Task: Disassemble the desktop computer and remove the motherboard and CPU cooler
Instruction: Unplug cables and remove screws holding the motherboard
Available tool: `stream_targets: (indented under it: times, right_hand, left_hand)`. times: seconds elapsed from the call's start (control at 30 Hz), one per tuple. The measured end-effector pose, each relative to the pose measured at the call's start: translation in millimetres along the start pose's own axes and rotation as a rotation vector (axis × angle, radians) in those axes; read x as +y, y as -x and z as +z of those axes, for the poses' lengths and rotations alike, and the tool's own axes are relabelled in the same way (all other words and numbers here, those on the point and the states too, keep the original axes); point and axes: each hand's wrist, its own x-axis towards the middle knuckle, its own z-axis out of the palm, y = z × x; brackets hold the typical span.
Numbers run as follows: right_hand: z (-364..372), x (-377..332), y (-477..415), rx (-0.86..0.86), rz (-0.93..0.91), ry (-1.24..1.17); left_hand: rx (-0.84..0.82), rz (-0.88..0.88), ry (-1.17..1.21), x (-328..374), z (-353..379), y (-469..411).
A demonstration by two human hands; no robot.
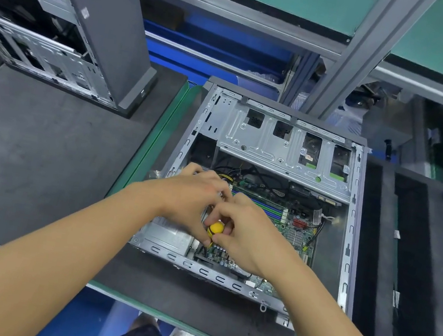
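An open desktop case (351, 219) lies on its side on a dark foam mat. Inside it the green motherboard (293, 229) shows, with memory slots and black cables. Both hands meet over the board's left part. My right hand (248, 231) pinches the yellow-capped handle of a screwdriver (216, 228), which stands upright. My left hand (192, 195) reaches in from the left, and its fingers curl against the same handle. The hands hide the CPU cooler and the screwdriver's tip. A silver drive cage (278, 139) spans the far end of the case.
A second grey computer tower (99, 15) stands upright at the back left with its metal frame exposed. Dark foam mats (28, 141) cover the green bench. An aluminium post (359, 53) rises behind the case. A power supply (165, 236) sits at the case's near left.
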Motion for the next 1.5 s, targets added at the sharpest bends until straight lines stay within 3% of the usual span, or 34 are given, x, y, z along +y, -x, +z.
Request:
stream_targets:
  times: [0.17,0.33,0.6,0.7,0.83,0.97,1.3,1.4,1.5]
  right_hand:
    - [-5,0,2,0.061,0.012,-0.027]
    - [1,-5,3,0.065,0.069,0.192]
    - [-1,-10,-3,-0.066,-0.108,0.221]
    - [-2,-7,-1,-0.018,-0.154,0.137]
    - [3,-4,1,0.027,-0.041,0.057]
    - [15,-9,1,0.185,0.025,0.108]
    - [5,-5,11,0.113,-0.079,0.018]
    - [6,-7,10,0.151,-0.031,-0.048]
    - [10,-8,5,0.167,0.038,0.089]
  left_hand:
    - [0.074,-0.052,-0.056,4,9,-2]
    - [0.122,-0.016,-0.029,3,11,-2]
    - [-0.071,0.008,-0.002,-5,2,-3]
    - [-0.087,-0.027,-0.015,-2,4,-5]
    - [0.015,-0.050,0.039,0,10,-6]
    - [0.102,-0.022,-0.005,-2,15,-4]
    - [0.057,0.024,-0.012,-2,11,1]
    - [0.050,-0.015,0.032,0,9,0]
    - [0.044,-0.003,0.002,-1,11,-1]
